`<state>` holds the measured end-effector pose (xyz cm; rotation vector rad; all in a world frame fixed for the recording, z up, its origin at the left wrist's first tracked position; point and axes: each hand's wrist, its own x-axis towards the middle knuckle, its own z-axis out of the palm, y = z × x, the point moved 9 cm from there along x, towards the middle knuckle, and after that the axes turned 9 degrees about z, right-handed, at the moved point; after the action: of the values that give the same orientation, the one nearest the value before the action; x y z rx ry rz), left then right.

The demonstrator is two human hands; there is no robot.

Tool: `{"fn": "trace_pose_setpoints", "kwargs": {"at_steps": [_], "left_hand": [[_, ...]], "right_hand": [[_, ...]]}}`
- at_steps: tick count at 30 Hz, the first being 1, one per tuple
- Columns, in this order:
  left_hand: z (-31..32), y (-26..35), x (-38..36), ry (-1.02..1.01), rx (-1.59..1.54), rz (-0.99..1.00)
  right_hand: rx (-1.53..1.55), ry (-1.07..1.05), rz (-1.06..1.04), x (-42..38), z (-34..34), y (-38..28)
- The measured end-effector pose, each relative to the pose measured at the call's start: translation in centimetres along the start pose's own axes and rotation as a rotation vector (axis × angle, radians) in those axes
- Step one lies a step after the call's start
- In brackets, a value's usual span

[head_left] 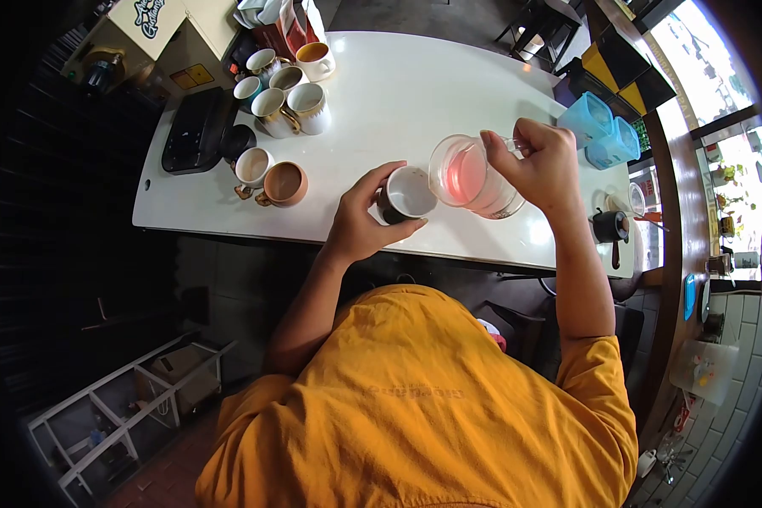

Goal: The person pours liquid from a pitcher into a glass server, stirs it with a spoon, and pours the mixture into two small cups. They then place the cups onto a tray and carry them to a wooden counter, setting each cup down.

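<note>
While the right hand [540,165] gripped a clear glass pitcher [472,178] by its handle, fingers closed fully around it, the vessel was tilted toward nine o'clock, its mouth just beside a white mug [410,194]. The left hand [366,217] was wrapped partway around that mug, thumb and fingers curled on its wall, steadying it near the front edge of the white table [415,93]. The pitcher held pink liquid and probably handled as moderately heavy, rigid, fragile and slick when wet; the handle at three o'clock looked the safest hold. The mug seemed stiff ceramic, light while nearly empty. At ten to eleven o'clock stood a cluster of mugs [284,93], with a brown cup [284,183] nearer. Two blue containers [603,131] sat at two o'clock. The pitcher's handle was hidden by the fingers, the spout could not be made out, and whether liquid was flowing could not be told.
</note>
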<state>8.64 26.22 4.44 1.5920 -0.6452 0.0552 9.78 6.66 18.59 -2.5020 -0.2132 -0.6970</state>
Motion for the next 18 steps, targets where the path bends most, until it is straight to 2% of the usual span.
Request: {"fn": "trace_pose_setpoints", "kwargs": {"at_steps": [18], "left_hand": [[0.63, -0.92, 0.70, 0.023, 0.070, -0.006]], "right_hand": [[-0.160, -0.010, -0.033, 0.44, -0.45, -0.29]]}}
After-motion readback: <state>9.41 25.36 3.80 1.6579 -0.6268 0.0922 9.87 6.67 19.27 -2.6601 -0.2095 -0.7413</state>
